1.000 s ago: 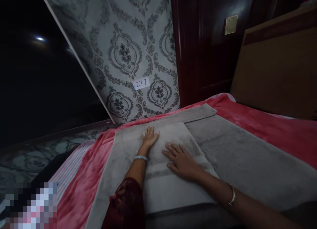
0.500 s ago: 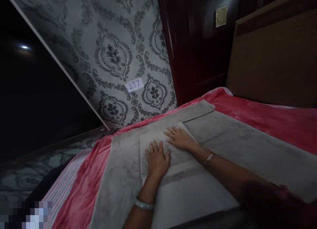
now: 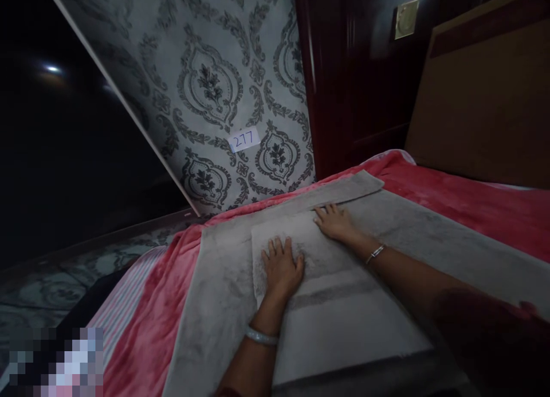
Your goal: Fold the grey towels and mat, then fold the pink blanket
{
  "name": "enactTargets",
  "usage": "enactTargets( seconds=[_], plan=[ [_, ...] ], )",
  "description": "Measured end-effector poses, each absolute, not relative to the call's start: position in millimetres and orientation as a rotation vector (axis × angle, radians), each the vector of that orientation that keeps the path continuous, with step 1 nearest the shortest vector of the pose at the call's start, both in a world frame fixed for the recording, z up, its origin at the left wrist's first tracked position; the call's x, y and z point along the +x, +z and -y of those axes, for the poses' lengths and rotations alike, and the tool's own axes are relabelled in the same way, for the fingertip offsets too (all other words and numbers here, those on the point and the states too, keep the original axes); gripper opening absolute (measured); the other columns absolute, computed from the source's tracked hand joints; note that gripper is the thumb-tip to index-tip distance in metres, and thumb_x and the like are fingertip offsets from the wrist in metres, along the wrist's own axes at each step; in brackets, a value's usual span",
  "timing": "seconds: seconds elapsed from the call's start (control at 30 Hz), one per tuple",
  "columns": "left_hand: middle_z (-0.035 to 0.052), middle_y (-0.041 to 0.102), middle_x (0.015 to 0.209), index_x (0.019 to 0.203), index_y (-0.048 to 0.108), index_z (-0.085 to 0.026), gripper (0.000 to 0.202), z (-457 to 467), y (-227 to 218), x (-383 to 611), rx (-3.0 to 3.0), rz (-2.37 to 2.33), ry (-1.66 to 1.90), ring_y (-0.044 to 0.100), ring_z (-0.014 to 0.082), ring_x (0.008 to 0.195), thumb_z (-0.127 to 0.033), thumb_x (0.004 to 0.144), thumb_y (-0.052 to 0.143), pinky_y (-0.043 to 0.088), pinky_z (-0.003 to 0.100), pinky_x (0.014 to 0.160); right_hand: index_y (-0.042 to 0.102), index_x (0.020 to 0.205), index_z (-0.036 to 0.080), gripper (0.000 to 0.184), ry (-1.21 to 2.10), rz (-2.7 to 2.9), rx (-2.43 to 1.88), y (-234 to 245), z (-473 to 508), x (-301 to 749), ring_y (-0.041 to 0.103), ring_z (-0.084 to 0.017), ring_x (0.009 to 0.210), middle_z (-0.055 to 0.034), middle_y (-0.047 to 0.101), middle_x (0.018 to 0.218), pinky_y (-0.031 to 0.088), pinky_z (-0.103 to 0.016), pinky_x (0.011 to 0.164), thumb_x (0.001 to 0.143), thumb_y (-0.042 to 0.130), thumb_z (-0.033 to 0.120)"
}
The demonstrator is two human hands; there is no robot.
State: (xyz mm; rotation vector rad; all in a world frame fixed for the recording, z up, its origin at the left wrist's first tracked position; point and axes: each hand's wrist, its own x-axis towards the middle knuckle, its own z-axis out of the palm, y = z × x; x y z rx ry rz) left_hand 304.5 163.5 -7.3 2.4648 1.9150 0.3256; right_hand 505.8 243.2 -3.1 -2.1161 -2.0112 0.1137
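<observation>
A pale grey, plush-looking folded cloth (image 3: 344, 328) lies lengthwise on a larger grey plush cloth (image 3: 219, 282). My left hand (image 3: 283, 268) rests flat on the left part of the folded piece, fingers spread. Over its far right corner lies my right hand (image 3: 335, 222), palm down with the fingers apart. A strip along the far edge of the larger cloth (image 3: 361, 185) is folded over, just beyond my right fingertips. Neither hand grips anything. The near end of the folded piece runs towards the bottom of the view.
Beneath the grey cloth spreads a red plush blanket (image 3: 451, 191), with a striped fabric (image 3: 129, 299) at the left. Behind stand a patterned wall (image 3: 210, 87) with a paper label reading 277 (image 3: 244, 139), a dark red door (image 3: 356, 87), and a brown board (image 3: 485, 105). A dark screen (image 3: 64, 145) stands left.
My right hand has slid right and away from me to the far corner of the folded cloth. My left hand stays in place on it. The view has shifted slightly.
</observation>
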Motion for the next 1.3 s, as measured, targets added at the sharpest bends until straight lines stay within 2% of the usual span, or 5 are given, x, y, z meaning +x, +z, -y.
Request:
enactTargets(
  seconds=[0.3,0.5,0.77,1.07,1.3],
  plan=[
    [0.0136,0.039,0.157,0.151,0.037,-0.013,0.061,-168,-10,289,2.376,-1.896,0.54,0.032,0.0233,0.147,-0.025,0.092,0.037,0.021,0.046,0.122,0.042,0.151,0.025,0.054,0.076,2.429,-1.506,-15,-209,432,0.024,-0.027,0.149,-0.0043,0.032,0.16,0.019,-0.054,0.119,0.099,0.03,0.034],
    [0.0178,0.031,0.16,0.15,0.042,-0.017,0.059,-169,-5,277,2.365,-2.041,0.34,0.023,0.0366,0.15,-0.041,0.097,0.032,0.023,0.066,0.115,0.042,0.151,0.026,0.055,0.046,2.381,-1.575,-21,-216,441,0.022,-0.027,0.149,-0.003,0.031,0.161,0.019,-0.053,0.119,0.1,0.03,0.042],
    [0.018,0.037,0.157,0.147,0.045,-0.018,0.057,-168,-8,276,2.356,-2.058,0.411,0.028,0.036,0.148,-0.044,0.097,0.036,0.024,0.064,0.115,0.032,0.156,0.024,0.059,0.112,2.262,-1.962,-7,-232,489,0.025,-0.03,0.148,-0.0071,0.024,0.163,0.021,-0.055,0.118,0.101,0.027,0.043],
    [0.0164,0.027,0.161,0.151,0.032,-0.012,0.057,-165,-3,272,2.127,-1.945,1.416,0.024,0.0235,0.15,-0.03,0.097,0.03,0.024,0.043,0.121,0.033,0.155,0.031,0.054,0.13,2.656,-1.266,8,-216,403,0.02,-0.027,0.15,-0.006,0.026,0.162,0.021,-0.057,0.118,0.102,0.031,0.038],
    [0.02,0.026,0.16,0.15,0.028,-0.01,0.059,-177,-21,266,1.889,-1.925,1.474,0.022,0.0263,0.15,-0.036,0.098,0.027,0.023,0.046,0.121,0.036,0.153,0.031,0.053,0.152,2.787,-1.112,-8,-256,384,0.021,-0.029,0.15,-0.0037,0.027,0.162,0.017,-0.058,0.119,0.102,0.034,0.043]
  ],
)
